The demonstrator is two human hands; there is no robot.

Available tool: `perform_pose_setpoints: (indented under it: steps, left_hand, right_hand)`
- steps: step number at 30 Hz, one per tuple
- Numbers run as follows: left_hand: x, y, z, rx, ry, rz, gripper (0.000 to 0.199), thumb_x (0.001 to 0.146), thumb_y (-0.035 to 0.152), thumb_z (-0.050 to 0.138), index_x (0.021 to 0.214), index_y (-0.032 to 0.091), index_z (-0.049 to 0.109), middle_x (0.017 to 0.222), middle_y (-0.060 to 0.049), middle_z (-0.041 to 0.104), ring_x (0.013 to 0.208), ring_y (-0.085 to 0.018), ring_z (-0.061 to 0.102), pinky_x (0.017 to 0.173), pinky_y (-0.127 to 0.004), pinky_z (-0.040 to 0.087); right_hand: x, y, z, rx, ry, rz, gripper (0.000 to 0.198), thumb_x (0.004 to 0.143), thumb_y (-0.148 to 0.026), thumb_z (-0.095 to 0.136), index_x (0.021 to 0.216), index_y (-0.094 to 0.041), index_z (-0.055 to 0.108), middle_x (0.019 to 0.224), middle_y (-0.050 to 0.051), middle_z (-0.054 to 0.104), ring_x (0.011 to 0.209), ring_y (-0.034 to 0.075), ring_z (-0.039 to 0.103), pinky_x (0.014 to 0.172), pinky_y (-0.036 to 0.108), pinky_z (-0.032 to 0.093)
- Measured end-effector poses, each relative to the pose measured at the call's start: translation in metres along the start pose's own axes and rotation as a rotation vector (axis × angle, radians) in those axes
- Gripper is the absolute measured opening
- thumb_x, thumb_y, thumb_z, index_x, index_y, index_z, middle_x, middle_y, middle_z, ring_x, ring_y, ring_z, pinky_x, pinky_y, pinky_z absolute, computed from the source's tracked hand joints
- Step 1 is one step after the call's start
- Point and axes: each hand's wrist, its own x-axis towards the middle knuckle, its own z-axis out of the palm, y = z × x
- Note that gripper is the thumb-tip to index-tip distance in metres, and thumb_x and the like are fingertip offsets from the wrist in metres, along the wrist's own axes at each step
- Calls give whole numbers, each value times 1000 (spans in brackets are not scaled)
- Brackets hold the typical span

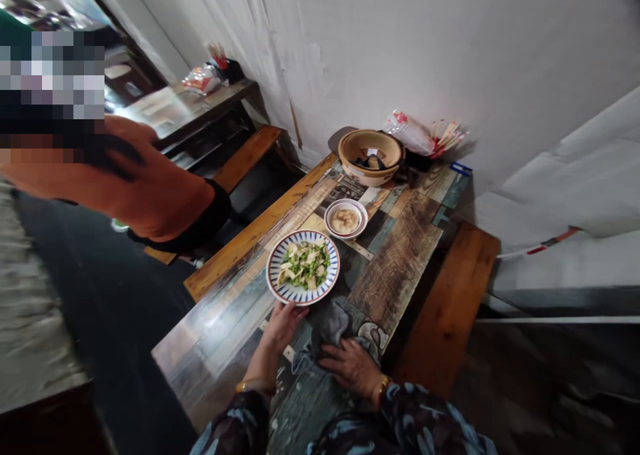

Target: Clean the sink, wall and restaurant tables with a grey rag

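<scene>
My left hand point(284, 325) is at the near rim of a patterned plate point(274, 260), its fingertips closed on the edge. Chopped greens with pale slices point(306, 266) lie on the plate. Under my right hand point(354, 367) is a crumpled grey cloth point(330, 325), pressed to the wood-patterned table point(220, 332); the fingers bend over it. Just beyond the plate stands a small white bowl point(346, 219) with brownish contents, seemingly stacked in another bowl.
Toward the wall, a large tan bowl point(373, 174) holds dark items, beside a plastic packet point(407, 132) and chopsticks point(447, 138). Wooden benches point(450, 308) flank the table. A person in an orange top point(150, 182) is at the left, near another table point(175, 112).
</scene>
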Motion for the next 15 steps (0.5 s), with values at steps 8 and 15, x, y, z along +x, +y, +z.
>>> perform_pose_setpoints:
  steps: [8,15]
  left_hand:
    - [8,-18,32,-111,121,46,63,67,0,65,121,29,54,111,-1,73,78,-16,72,71,-34,64]
    - [-28,-59,53,-69,24,-75,66,64,7,74,123,28,55,103,-2,73,78,-16,71,69,-29,62]
  right_hand:
    - [4,9,-12,24,0,-17,48,95,-38,55,143,-38,47,157,-4,45,130,29,47,105,49,41]
    - [9,4,-33,49,3,-4,40,97,-40,47,137,-42,49,146,-3,57,127,26,53,100,45,45]
